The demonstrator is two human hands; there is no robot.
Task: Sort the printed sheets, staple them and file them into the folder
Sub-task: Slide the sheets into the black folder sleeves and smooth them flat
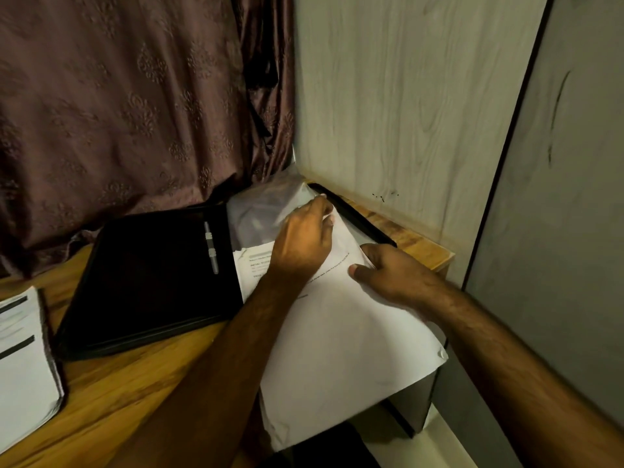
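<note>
A black folder (152, 282) lies open on the wooden table, its metal clip strip (211, 248) showing on the left half. On the right half a clear plastic sleeve (263, 204) is lifted at its far corner, where my left hand (304, 241) pinches its edge. White printed sheets (337, 339) lie under my hands, their top end reaching into the sleeve and their near end hanging past the table's front edge. My right hand (391, 271) grips the sheets' right edge, thumb on top.
A second stack of printed papers (23, 359) sits at the table's (118, 393) left edge. A brown patterned curtain (118, 96) hangs behind. A pale wood-grain panel (388, 96) and a grey door close in the right side.
</note>
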